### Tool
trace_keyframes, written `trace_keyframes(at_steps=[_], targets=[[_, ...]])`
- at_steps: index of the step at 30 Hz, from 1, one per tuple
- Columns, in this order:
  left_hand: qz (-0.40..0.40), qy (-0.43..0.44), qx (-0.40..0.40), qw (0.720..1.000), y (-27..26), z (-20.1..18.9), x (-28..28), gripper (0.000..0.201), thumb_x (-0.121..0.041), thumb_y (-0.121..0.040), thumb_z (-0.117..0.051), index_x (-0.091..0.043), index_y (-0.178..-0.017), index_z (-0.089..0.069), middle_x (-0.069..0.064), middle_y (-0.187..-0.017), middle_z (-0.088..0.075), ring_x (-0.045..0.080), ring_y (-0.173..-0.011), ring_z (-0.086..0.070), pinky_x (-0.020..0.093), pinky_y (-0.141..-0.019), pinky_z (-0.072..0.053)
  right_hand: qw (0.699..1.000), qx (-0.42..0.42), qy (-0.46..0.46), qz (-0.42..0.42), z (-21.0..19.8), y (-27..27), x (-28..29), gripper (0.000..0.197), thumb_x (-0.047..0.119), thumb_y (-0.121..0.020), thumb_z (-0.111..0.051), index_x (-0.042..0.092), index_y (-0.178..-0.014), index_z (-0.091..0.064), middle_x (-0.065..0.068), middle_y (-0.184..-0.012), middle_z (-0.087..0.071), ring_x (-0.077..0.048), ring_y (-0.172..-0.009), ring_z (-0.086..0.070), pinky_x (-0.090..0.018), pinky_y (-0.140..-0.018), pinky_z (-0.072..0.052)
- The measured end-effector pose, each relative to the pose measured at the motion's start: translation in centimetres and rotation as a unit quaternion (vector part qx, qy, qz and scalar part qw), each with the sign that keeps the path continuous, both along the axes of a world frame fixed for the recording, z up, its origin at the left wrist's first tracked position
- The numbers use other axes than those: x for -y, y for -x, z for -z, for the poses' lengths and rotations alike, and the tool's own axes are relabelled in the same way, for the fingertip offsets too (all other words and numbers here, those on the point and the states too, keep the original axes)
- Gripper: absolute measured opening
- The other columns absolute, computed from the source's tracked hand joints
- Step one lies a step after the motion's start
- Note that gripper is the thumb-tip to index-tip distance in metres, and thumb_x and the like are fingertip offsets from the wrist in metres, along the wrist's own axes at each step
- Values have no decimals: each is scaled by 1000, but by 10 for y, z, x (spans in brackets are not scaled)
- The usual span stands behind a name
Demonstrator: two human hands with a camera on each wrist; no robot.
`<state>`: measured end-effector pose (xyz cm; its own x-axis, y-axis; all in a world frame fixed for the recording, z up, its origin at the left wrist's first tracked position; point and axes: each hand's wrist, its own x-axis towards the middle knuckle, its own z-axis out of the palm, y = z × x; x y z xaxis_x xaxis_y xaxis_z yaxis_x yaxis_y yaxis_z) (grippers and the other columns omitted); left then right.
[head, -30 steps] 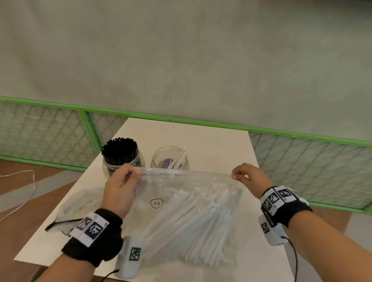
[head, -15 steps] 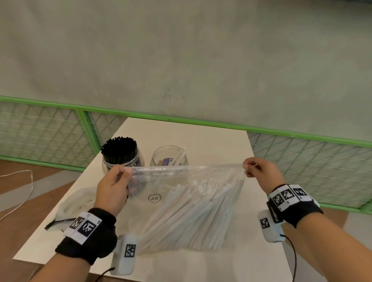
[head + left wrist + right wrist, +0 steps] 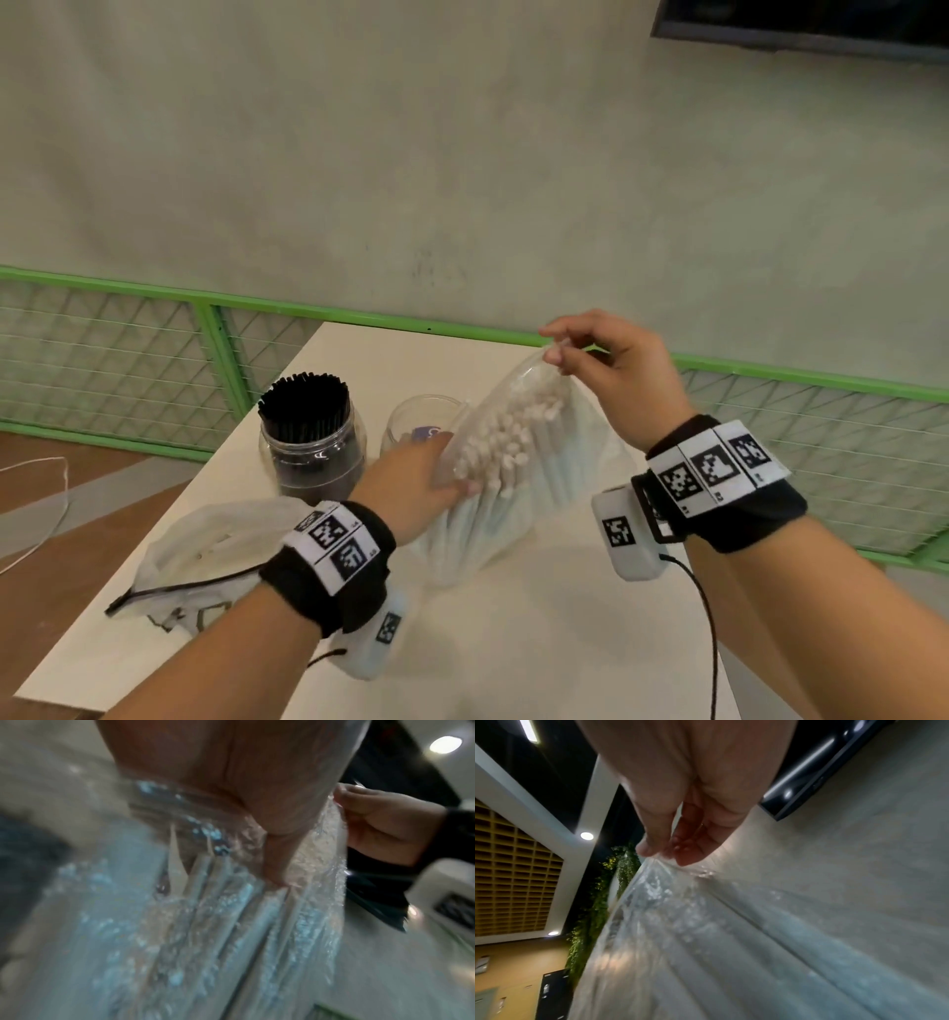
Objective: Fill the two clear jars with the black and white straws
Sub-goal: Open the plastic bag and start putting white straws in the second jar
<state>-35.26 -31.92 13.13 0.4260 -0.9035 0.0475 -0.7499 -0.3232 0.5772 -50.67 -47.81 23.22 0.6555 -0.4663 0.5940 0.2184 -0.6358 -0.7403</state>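
Head view first: right hand (image 3: pixel 616 380) up high, pinching the top edge of the clear bag (image 3: pixel 580 462) between thumb and fingertips, bag standing tilted on the bench (image 3: pixel 513 642). Left hand (image 3: pixel 416 488) reaching into the bag mouth, fingers among the white straws (image 3: pixel 503 452); whether curled round any of them, cannot tell, since the plastic and the straws hide the fingertips. Left wrist view blurred, showing only a thumb against the straws (image 3: pixel 231 923) through crinkled plastic, with the right hand (image 3: pixel 380 825) at the bag edge. Right wrist view confirming the pinch on the bag (image 3: pixel 706 923).

Step in hand, by judgement: getting a bunch of white straws out of the bag for the second jar. Next move likely calling for a firm grasp round a bundle, a straight pull up along the straws while the right hand keeps the mouth wide, then a short carry left to the open jar, ends down.

Count: two jars, just behind the bag. Left jar (image 3: pixel 313 452) packed with black straws (image 3: pixel 305 406), too many to number. Right jar (image 3: pixel 416 426) nearly empty, partly hidden behind the bag. Two bags: the one held, and a slack zip bag (image 3: pixel 205 555) lying at the left near the bench edge. White straws in the held bag: dozens, not countable.
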Motion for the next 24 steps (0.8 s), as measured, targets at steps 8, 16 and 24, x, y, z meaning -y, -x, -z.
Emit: trace_keyframes(at_steps=[8, 16, 24], targets=[[-81, 129, -221, 963, -15, 19, -20, 32, -31, -91, -58, -28, -122, -52, -9, -112, -64, 15, -112, -57, 30, -90, -44, 902, -401, 101, 123, 87, 31, 42, 56, 49, -79, -67, 28, -128, -52, 5, -123, -57, -18, -115, -49, -35, -101, -38], [-48, 111, -300, 946, -28, 39, -42, 79, -56, -64, -78, -39, -131, -40, -27, -124, -53, -11, -112, -50, 20, -95, -40, 960, -193, 111, 169, 71, 24, 45, 11, 16, -91, -60, 15, -89, -71, 2, -85, -66, -16, -83, -59, -19, -74, -43], [-119, 114, -345, 924, -20, 57, -39, 20, -36, -96, -47, -44, -97, -65, -7, -113, -66, 16, -104, -60, 30, -78, -50, 951, -231, 147, 145, 69, 16, 38, 14, 13, -93, -58, 12, -89, -71, -2, -84, -67, -18, -79, -59, -12, -68, -38]])
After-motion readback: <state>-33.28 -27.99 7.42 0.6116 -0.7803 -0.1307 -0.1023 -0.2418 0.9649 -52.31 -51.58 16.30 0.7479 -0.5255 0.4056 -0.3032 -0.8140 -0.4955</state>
